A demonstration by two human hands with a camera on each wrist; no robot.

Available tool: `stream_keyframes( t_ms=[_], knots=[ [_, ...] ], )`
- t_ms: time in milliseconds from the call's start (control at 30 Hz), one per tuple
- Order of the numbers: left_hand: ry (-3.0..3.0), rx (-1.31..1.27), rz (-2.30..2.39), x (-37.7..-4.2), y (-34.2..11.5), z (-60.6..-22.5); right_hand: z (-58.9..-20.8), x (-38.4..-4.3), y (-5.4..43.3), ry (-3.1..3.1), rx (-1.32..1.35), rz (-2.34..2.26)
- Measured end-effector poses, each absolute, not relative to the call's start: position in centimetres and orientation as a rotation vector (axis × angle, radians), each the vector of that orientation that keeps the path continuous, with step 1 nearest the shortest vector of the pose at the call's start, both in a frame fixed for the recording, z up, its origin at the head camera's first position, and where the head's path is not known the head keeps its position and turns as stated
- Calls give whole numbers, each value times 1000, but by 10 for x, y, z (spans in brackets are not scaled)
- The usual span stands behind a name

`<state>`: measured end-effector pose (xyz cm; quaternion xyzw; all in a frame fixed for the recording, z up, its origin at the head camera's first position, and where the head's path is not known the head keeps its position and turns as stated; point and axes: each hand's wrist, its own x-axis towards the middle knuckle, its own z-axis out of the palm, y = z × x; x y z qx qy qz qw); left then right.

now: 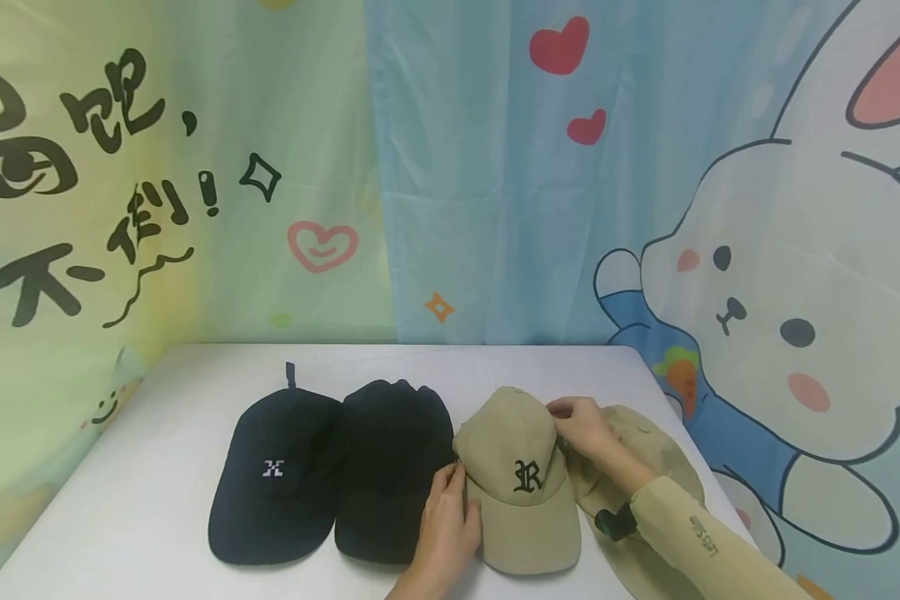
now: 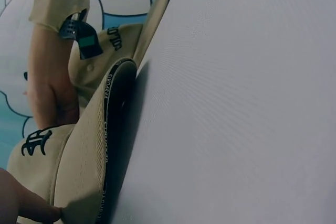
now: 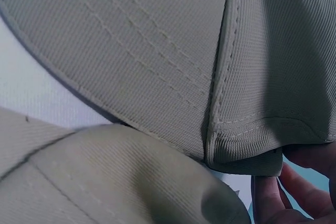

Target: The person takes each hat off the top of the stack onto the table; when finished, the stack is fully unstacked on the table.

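Observation:
A beige baseball cap (image 1: pixel 521 450) with a dark letter R on its front lies on the white table, brim toward me. At the cap's left edge, where crown meets brim, my left hand (image 1: pixel 447 517) holds it; a fingertip on the cap shows in the left wrist view. My right hand (image 1: pixel 581 425) pinches the rim on the right side of the crown. In the right wrist view the right fingers (image 3: pixel 307 192) are at the cap's edge. Partly beneath my right forearm lies a second beige cap (image 1: pixel 660 442).
To the left, a black cap (image 1: pixel 393 442) sits beside the beige one, overlapped by a dark navy cap (image 1: pixel 270 508) with a small white emblem. All lie on the white table (image 1: pixel 135 467). A printed curtain (image 1: pixel 465 250) hangs behind the table.

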<state>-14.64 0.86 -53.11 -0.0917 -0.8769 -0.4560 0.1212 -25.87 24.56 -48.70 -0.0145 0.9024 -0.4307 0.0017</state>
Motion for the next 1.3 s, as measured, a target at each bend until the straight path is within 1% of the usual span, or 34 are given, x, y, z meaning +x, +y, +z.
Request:
stream_keyframes(
  t_ms=[700,1033,1300],
  knots=[
    [-2594,-284,-1274,-151,9,-532,-487,-257,248,2992,-69,-1124],
    [-2603,-160,-1608,-147,28,-532,-489,-256,248,2999,-23,-1111],
    [-2611,-171,-1672,-141,36,-532,-488,-254,247,3011,-122,-1037]
  ],
)
